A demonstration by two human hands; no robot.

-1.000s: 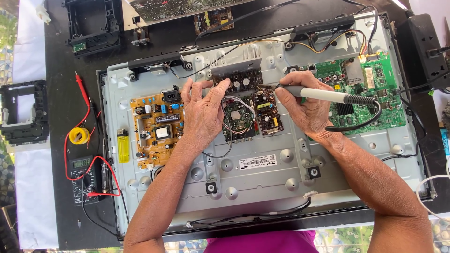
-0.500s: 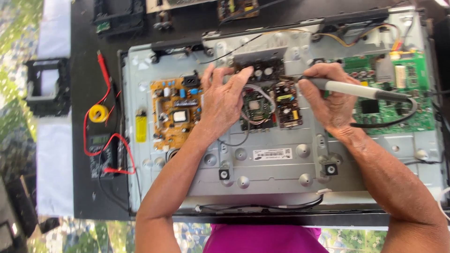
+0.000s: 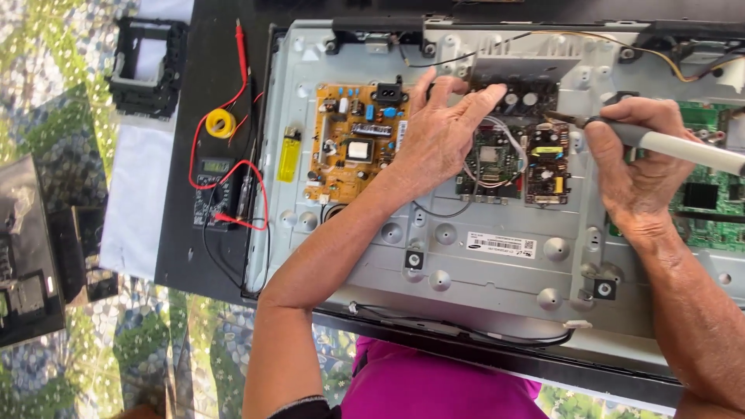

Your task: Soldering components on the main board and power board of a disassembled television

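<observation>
Left hand (image 3: pixel 438 140) has stayed spread flat on the small circuit board (image 3: pixel 497 159) at centre panel, fingers apart. Right hand (image 3: pixel 632 167), fingers clamped on the soldering iron (image 3: pixel 683 147), keeps its tip at the board's two o'clock corner; work continues.

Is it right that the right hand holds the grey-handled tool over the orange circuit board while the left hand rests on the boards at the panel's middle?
Not quite. In the head view the right hand holds the grey-handled tool with its tip near the small dark board at the middle; the orange circuit board lies beyond the left hand. The rest stands.
</observation>
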